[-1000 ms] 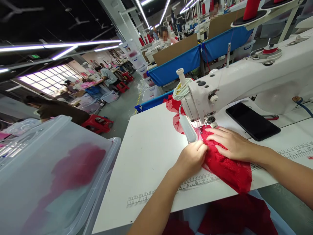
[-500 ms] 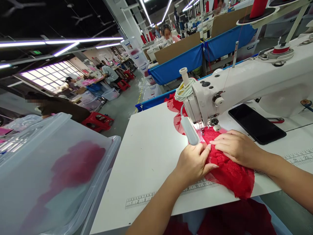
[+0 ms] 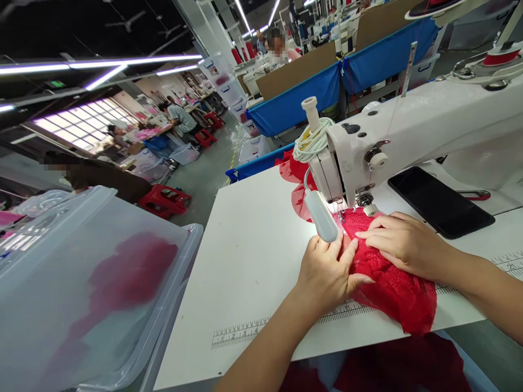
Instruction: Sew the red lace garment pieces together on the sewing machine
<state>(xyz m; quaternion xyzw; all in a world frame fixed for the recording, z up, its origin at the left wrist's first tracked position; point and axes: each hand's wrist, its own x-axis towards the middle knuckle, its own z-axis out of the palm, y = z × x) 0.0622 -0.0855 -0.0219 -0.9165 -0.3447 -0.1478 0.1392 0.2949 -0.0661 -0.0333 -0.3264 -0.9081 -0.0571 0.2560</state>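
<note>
Red lace fabric [image 3: 386, 272] lies on the white sewing table, one end under the needle area of the sewing machine [image 3: 359, 158], the other draping over the front edge. My left hand [image 3: 327, 269] rests at the fabric's left edge, fingers stretched forward and thumb apart, just below the grey lamp head [image 3: 322, 216]. On the upper right of the lace lies my right hand [image 3: 404, 242], its fingers extended flat and its thumb mostly hidden. Both hands press on the cloth near the needle. More sheer red fabric [image 3: 301, 201] emerges behind the machine head.
A black phone [image 3: 441, 201] lies under the machine arm, a red-handled tool [image 3: 476, 195] beside it. Printed rulers [image 3: 241, 331] run along the table's front. A large translucent bin [image 3: 81, 305] stands left, with red stools [image 3: 165, 200] and seated people beyond. Red cloth [image 3: 400, 365] hangs below the table.
The view has shifted slightly, so the machine, phone and both hands appear a little further right. The hands keep nearly the same pose on the lace.
</note>
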